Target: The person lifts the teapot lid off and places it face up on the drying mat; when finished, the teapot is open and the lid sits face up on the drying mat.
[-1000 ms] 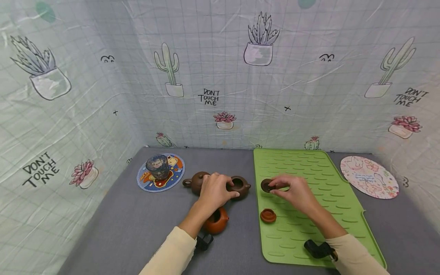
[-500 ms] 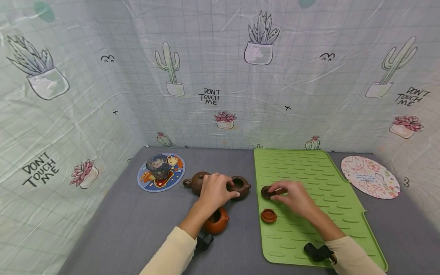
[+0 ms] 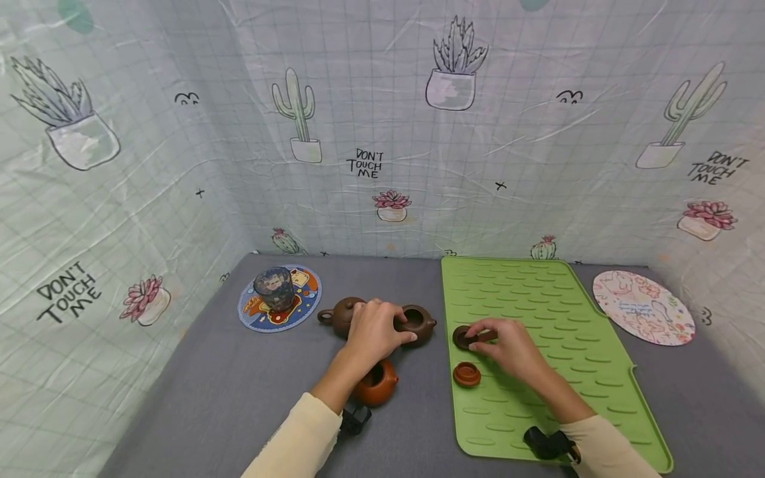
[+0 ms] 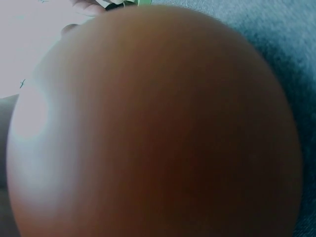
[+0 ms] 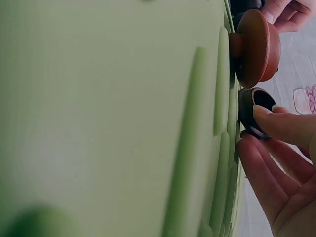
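Note:
My left hand (image 3: 378, 326) grips the left side of a dark brown teapot (image 3: 416, 325) with its top uncovered; the handle is hidden under the fingers. Behind that hand stands another dark brown teapot (image 3: 343, 317), partly covered by it. An orange-brown teapot (image 3: 376, 385), also uncovered, sits below the left wrist and fills the left wrist view. Over on the green mat, my right hand (image 3: 508, 342) pinches a dark brown teapot lid (image 3: 461, 338), hollow side up, between thumb and fingers. An orange-brown lid (image 3: 467, 375) lies upside down beside it, knob against the mat.
The ridged green mat (image 3: 538, 299) covers the table's right part. At the back left, a patterned glass (image 3: 274, 290) stands on a round blue coaster (image 3: 307, 309). A pink-and-white round coaster (image 3: 644, 309) lies at far right. Printed cloth (image 3: 394, 133) walls the back and sides.
My right hand has moved slightly toward me, lowering the dark lid to the mat near the orange-brown lid. The left hand and the teapots have stayed in place.

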Available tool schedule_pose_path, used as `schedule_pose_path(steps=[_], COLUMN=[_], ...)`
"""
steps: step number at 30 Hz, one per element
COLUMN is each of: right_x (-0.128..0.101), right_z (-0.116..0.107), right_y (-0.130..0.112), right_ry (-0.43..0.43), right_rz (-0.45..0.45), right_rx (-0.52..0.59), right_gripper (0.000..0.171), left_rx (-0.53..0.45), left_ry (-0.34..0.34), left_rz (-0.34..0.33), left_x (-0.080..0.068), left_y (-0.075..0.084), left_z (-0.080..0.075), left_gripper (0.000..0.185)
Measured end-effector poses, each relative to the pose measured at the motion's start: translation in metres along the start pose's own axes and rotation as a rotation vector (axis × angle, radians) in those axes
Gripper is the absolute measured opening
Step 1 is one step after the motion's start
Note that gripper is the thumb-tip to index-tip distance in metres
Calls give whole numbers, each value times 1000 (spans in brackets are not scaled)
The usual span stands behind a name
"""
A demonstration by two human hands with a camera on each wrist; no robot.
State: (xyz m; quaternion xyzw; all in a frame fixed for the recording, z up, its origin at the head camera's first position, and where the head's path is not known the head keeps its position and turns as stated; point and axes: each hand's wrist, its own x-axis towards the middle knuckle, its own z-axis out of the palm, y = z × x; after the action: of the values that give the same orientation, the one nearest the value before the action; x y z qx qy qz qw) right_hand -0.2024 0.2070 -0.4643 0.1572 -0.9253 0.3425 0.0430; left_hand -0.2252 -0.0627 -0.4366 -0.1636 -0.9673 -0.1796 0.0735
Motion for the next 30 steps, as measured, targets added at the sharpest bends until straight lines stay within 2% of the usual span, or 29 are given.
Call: schedule_pose_path(steps=[7, 16, 30], right_x=[0, 4, 9], right_z=[1, 0, 1], right_y=[-1, -3, -8], right_ry=[-14, -16, -43], right_rz=[63, 70, 128], right_rx=[27, -11, 17], right_gripper=[17, 15, 15], left_rx=[-1, 0, 4], left_ry=[-7, -5, 7], left_rz=[3, 2, 15], left_x=[1, 1, 2], left_y=[0, 1, 0], left_z=[1, 0, -1], left_gripper=[29, 28, 28])
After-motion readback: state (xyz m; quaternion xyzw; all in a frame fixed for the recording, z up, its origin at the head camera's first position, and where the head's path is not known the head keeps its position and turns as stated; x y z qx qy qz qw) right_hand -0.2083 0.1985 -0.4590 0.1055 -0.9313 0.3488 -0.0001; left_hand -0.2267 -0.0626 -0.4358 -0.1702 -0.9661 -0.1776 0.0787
